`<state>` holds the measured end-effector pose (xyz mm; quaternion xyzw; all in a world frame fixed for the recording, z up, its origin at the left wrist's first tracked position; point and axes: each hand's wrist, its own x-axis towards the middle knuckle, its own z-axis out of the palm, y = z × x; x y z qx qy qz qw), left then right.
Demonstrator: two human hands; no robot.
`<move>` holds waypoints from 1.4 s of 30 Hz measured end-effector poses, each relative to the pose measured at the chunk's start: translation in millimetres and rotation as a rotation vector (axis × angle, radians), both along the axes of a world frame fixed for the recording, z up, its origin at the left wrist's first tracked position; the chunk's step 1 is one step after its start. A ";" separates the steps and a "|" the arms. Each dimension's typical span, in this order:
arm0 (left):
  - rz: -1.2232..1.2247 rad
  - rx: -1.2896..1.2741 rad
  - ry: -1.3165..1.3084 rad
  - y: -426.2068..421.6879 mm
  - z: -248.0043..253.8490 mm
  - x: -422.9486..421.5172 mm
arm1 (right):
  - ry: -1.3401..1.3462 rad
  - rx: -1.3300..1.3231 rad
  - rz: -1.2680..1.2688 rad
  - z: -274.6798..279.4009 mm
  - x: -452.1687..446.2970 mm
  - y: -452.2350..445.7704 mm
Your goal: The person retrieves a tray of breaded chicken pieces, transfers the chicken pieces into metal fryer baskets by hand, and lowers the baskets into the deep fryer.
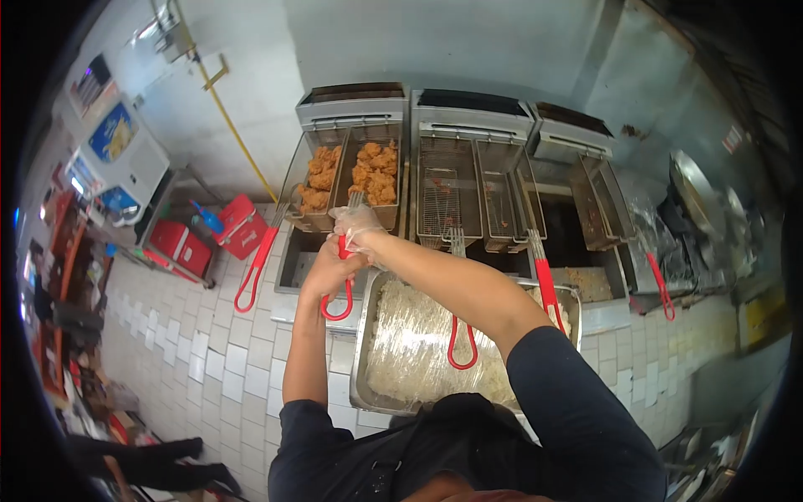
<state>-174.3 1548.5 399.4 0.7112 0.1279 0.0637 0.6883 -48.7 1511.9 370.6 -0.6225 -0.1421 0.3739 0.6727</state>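
Both hands are closed around the red handle (pixel 338 309) of a fryer basket (pixel 386 134). My right hand (pixel 360 227), in a clear plastic glove, grips it higher up, near the metal. Just below, my left hand (pixel 331 269) wraps the same handle, its fingers partly hidden. Pieces of golden fried chicken (pixel 375 174) fill this basket. A second basket (pixel 311 222) with more fried chicken (pixel 321 171) hangs beside it on the left, its red handle (pixel 256 266) untouched.
Further fryer baskets (pixel 450 188) with red handles sit to the right. Under my right arm is a metal tray (pixel 361 368) of plastic-covered pale food, perhaps rice. Red coolers (pixel 242 226) stand at left on the tiled floor. A person's dark-clothed legs (pixel 159 456) show at lower left.
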 end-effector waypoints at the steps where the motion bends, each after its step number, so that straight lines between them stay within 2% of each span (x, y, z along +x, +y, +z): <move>1: -0.016 0.025 0.007 -5.5 13.6 -3.3 | 0.013 0.013 -0.026 -0.8 1.5 -1.5; 4: 0.012 0.025 -0.044 -20.6 21.5 -9.8 | -1.125 -0.301 0.110 -2.8 5.7 -6.0; 6: -0.025 0.020 -0.036 -45.0 37.8 -17.1 | -0.996 -0.237 0.018 -12.9 8.5 -0.8; 8: 0.081 0.025 -0.113 -67.9 48.4 -19.9 | -1.008 -0.273 -0.025 15.9 0.9 -29.7; 9: 0.043 0.068 -0.093 -77.2 54.8 -20.6 | -0.794 -0.101 0.010 24.0 0.0 -41.3; 11: 0.019 0.112 -0.146 -98.7 61.0 -15.7 | -0.584 0.073 0.035 47.2 0.4 -68.4; 13: 0.008 0.165 -0.227 -124.4 74.3 -11.7 | -0.384 0.464 0.026 69.1 -2.3 -104.9; 14: 0.015 0.164 -0.223 -137.9 79.3 -9.3 | -0.224 0.491 -0.005 82.6 -4.3 -121.1; 16: -0.039 0.117 -0.325 -167.8 87.6 -1.2 | -0.296 0.442 -0.038 103.9 1.6 -155.6; 18: -0.089 0.123 -0.416 -206.9 92.0 13.1 | -0.374 0.234 -0.072 123.0 8.7 -203.4; 20: -0.080 0.059 -0.451 -250.4 88.3 27.6 | -0.312 0.406 -0.041 119.3 26.1 -244.3; 22: -0.100 -0.041 -0.532 -293.0 80.6 42.4 | -0.349 0.298 -0.106 127.0 28.9 -295.2; 25: -0.119 -0.115 -0.557 -351.8 87.2 48.4 | -0.313 0.339 -0.077 131.7 34.8 -360.5; 27: -0.170 -0.129 -0.548 -380.4 75.5 59.0 | -0.198 0.371 -0.225 132.9 26.3 -395.9; 31: -0.167 -0.037 -0.583 -421.7 48.0 90.6 | -0.247 0.333 -0.268 117.4 43.2 -446.0; 33: -0.195 -0.143 -0.415 -440.6 56.6 88.7 | -0.213 0.269 -0.349 104.1 55.1 -465.5; 35: -0.225 -0.136 -0.366 -455.3 51.0 104.5 | -0.140 0.311 -0.315 94.5 71.0 -487.2; 36: -0.240 -0.120 -0.312 -461.0 52.9 108.2 | -0.462 0.261 -0.263 68.9 90.9 -501.4; 38: -0.246 0.039 -0.364 -473.8 21.4 132.1 | -1.126 0.120 -0.204 29.0 128.0 -521.5; 39: -0.171 0.076 -0.372 -477.6 17.9 135.4 | -1.471 0.044 -0.202 14.4 143.6 -527.6; 41: -0.055 0.113 -0.389 -481.3 10.0 155.5 | -1.496 0.037 -0.192 20.5 149.2 -518.0; 42: -0.099 0.053 -0.275 -487.3 -3.5 169.0 | -0.751 0.116 -0.252 18.9 150.3 -523.1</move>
